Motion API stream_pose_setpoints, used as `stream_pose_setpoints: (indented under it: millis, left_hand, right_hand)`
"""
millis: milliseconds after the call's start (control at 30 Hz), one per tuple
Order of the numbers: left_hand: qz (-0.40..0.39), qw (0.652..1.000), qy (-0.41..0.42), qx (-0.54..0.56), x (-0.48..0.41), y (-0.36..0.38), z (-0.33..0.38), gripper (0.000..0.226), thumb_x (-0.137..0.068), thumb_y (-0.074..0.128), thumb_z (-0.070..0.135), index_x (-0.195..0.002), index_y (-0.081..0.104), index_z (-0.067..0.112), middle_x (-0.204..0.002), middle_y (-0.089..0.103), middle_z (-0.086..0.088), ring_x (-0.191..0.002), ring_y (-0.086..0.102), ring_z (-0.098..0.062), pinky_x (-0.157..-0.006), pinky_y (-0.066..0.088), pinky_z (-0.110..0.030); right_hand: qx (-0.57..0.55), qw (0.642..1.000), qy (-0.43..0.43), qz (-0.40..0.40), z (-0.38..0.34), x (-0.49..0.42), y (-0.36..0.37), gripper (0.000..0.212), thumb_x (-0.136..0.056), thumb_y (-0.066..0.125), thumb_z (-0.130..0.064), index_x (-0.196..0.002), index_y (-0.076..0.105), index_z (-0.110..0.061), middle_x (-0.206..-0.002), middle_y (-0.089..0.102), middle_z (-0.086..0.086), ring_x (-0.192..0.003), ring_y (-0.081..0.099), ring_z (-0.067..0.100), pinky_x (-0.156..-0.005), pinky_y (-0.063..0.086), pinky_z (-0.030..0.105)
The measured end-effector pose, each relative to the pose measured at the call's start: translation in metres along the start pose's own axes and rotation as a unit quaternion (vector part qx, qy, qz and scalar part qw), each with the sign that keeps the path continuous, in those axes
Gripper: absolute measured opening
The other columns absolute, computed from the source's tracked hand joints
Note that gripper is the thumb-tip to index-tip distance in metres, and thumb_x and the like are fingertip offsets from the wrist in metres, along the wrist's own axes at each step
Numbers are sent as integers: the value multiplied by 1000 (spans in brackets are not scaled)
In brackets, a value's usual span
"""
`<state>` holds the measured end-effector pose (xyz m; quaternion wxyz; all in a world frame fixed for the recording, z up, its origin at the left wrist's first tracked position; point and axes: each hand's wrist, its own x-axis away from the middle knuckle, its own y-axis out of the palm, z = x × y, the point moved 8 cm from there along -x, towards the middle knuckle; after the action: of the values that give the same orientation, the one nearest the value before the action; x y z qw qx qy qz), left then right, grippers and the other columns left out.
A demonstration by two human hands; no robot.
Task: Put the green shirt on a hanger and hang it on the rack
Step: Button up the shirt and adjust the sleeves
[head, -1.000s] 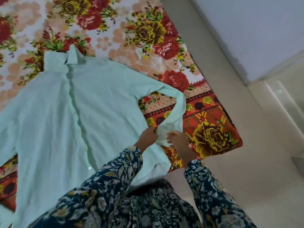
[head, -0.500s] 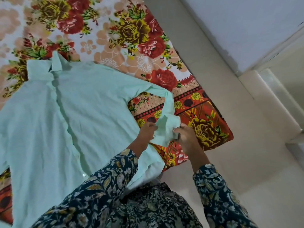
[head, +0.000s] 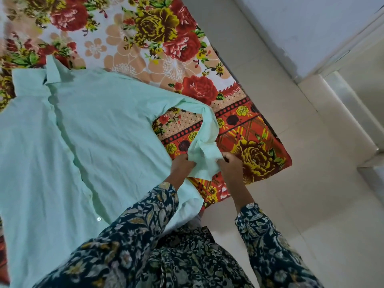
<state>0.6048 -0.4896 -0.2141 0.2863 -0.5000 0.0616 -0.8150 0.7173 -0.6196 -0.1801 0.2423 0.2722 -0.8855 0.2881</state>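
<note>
Preparation only, by my judgement: green shirt [head: 93,142] lies spread flat on the floral bedsheet [head: 249,129], its cuff near the sheet's corner, pinched by left hand [head: 182,165] and right hand [head: 230,165]. No hanger or rack shows; hanging remains.

Dark navy floral sleeves [head: 133,231] (long, cuffed) and matching dress.

green shirt [head: 104,132]: thin matt cloth, lightly creased
bedsheet [head: 166,48]: printed floral cloth, matt
floor [head: 311,183]: smooth pale tile, faint sheen
sleeves [head: 133,231]: printed floral cloth
</note>
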Motion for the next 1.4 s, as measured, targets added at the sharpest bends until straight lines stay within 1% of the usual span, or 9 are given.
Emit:
stream_pose_setpoints:
  millis: [133,300,500,667,800,867,1100,1267,1400]
  left_hand:
    - [-31,990,56,127,19,-9,13,15,-86,58,10,-101,61,5,-92,60,-9,-82,55,-19,-70,46,-30]
    - [-37,977,92,190,40,-22,21,11,-87,57,10,-90,67,8,-89,64,-12,-85,57,-21,-79,48,-39]
    - [-71,954,98,273,61,-31,33,13,-88,56,6,-94,67,5,-79,64,-6,-67,61,-12,-58,50,-19]
    - [-59,964,109,237,68,-34,35,20,-84,58,1,-103,65,-2,-84,63,-11,-79,57,-21,-75,47,-32]
    - [-47,961,95,255,75,-38,31,6,-85,58,0,-86,64,0,-70,57,-6,-65,49,-16,-59,42,-23]
    - [-44,958,88,268,76,-39,29,8,-85,59,1,-78,62,4,-68,56,-6,-62,47,-15,-56,41,-23]
    - [-55,972,99,206,86,-43,33,8,-87,59,8,-91,63,2,-85,58,-14,-77,53,-23,-63,46,-26]
    - [-37,974,103,199,90,-50,36,8,-88,58,9,-92,63,4,-85,59,-14,-81,56,-23,-67,50,-26]
    - [-100,971,131,176,93,-46,40,23,-88,48,-4,-105,63,-6,-88,61,-13,-78,57,-19,-67,51,-21]
  right_hand:
    - [40,996,-78,12,-20,14,2,32,-79,48,-20,-98,61,2,-87,54,8,-74,47,17,-61,37,25]
    - [77,985,-151,-37,-52,27,15,12,-87,52,-6,-95,60,-2,-79,45,-6,-83,44,15,-72,34,28]
    - [152,964,-209,-59,-79,46,21,22,-88,57,-18,-106,61,-4,-97,61,10,-87,56,21,-70,42,31]
    - [159,961,-223,-44,-89,54,18,23,-88,57,-17,-108,62,-5,-101,64,13,-93,60,26,-75,48,38]
    - [168,956,-237,-32,-94,58,13,20,-87,58,-13,-104,64,-4,-101,64,11,-92,57,21,-70,38,26]
    - [166,955,-243,-37,-97,59,11,18,-85,61,-11,-100,64,-1,-98,64,14,-86,56,21,-69,39,28]
    - [203,945,-254,-45,-100,63,15,20,-84,63,-14,-100,64,-3,-99,65,14,-90,59,28,-71,43,32]
    - [226,935,-266,-60,-103,68,21,11,-83,60,-11,-89,65,-3,-87,66,16,-79,59,30,-67,47,42]
    - [242,936,-250,-61,-103,63,19,7,-82,58,-4,-75,58,-6,-73,56,11,-66,49,25,-59,39,39]
